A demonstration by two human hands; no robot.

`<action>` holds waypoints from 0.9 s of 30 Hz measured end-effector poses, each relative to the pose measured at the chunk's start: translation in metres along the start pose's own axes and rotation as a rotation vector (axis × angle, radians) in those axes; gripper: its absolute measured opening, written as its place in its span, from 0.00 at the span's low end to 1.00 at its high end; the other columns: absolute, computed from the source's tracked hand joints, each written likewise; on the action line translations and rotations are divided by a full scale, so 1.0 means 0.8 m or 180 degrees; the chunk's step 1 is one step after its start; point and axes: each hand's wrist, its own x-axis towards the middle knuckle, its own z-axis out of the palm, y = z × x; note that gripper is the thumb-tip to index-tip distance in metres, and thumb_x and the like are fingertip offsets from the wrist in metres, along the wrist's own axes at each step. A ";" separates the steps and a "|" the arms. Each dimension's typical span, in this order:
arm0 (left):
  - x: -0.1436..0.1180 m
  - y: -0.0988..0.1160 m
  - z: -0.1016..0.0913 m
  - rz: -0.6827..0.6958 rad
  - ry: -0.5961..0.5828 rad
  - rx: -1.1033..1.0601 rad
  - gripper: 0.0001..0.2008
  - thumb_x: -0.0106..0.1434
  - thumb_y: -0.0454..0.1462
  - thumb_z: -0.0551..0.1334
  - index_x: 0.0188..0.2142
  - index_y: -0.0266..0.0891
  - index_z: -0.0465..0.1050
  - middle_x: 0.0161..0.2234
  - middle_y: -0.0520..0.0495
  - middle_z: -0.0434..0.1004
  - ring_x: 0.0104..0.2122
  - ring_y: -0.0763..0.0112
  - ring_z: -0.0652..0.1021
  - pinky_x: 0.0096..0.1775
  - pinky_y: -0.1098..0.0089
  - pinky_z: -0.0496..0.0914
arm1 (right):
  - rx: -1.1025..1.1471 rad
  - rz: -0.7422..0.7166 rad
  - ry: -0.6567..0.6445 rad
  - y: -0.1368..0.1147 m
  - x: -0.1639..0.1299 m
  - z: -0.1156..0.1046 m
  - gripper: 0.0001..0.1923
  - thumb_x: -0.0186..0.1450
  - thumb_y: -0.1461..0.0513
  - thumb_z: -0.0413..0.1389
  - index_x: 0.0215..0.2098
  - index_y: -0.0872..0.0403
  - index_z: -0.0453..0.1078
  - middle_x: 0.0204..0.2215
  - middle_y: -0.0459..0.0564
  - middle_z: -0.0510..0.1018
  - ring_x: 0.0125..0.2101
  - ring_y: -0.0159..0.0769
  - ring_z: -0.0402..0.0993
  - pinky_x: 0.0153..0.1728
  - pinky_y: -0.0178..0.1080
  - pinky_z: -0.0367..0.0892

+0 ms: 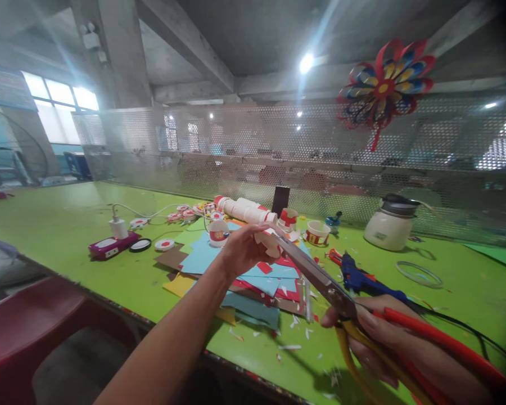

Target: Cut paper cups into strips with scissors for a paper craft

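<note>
- Scissors with red and yellow handles sit in the right hand, whose fingers are threaded through the loops and closed around them; the blades point up and left, their tips meeting a small white paper piece.
- That white paper piece is pinched in the left hand, fingers together on it, held above the green table.
- Under the left hand lies a loose pile of coloured paper sheets: blue, red, yellow and brown, overlapping; their number cannot be told.
- White and red paper scraps are scattered on the table near the front edge.
- Three short paper cups show behind the pile: one white with a red band just left of the left hand, one at, and one wider open cup; what is inside them cannot be seen.
- A stack of cups lying on its side rests behind them, beside a dark upright block.
- One blue glue gun lies to the right of the pile, its black cord trailing right.
- One white electric pot with a dark lid stands further right; its contents are hidden.
- One clear ring lies flat in front of the pot.
- A white charger plug stands on a pink device at the left, near a few round red-and-white discs.
- One red, blue and yellow paper pinwheel hangs on the perforated screen.
</note>
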 end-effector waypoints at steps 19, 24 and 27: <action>-0.001 0.005 0.003 -0.0220 0.0033 0.0359 0.16 0.52 0.46 0.63 0.29 0.33 0.73 0.22 0.42 0.76 0.22 0.68 0.75 0.21 0.73 0.62 | -0.1292 -0.0813 -0.0403 -0.053 -0.004 0.021 0.23 0.66 0.45 0.49 0.26 0.52 0.73 0.15 0.43 0.65 0.16 0.28 0.59 0.16 0.31 0.57; 0.000 0.005 0.003 -0.0208 0.0297 0.0409 0.15 0.51 0.45 0.63 0.29 0.33 0.74 0.23 0.42 0.76 0.24 0.65 0.76 0.22 0.71 0.61 | -0.1659 -0.0946 0.0096 -0.067 -0.007 0.031 0.22 0.64 0.45 0.51 0.23 0.49 0.72 0.17 0.43 0.67 0.19 0.31 0.61 0.19 0.32 0.60; 0.002 0.003 0.004 -0.0178 0.0360 0.0374 0.15 0.50 0.45 0.63 0.28 0.33 0.73 0.22 0.43 0.75 0.23 0.66 0.75 0.21 0.71 0.61 | -0.1735 -0.0810 0.0054 -0.061 -0.007 0.026 0.22 0.65 0.45 0.50 0.24 0.49 0.72 0.20 0.45 0.70 0.22 0.33 0.65 0.22 0.33 0.64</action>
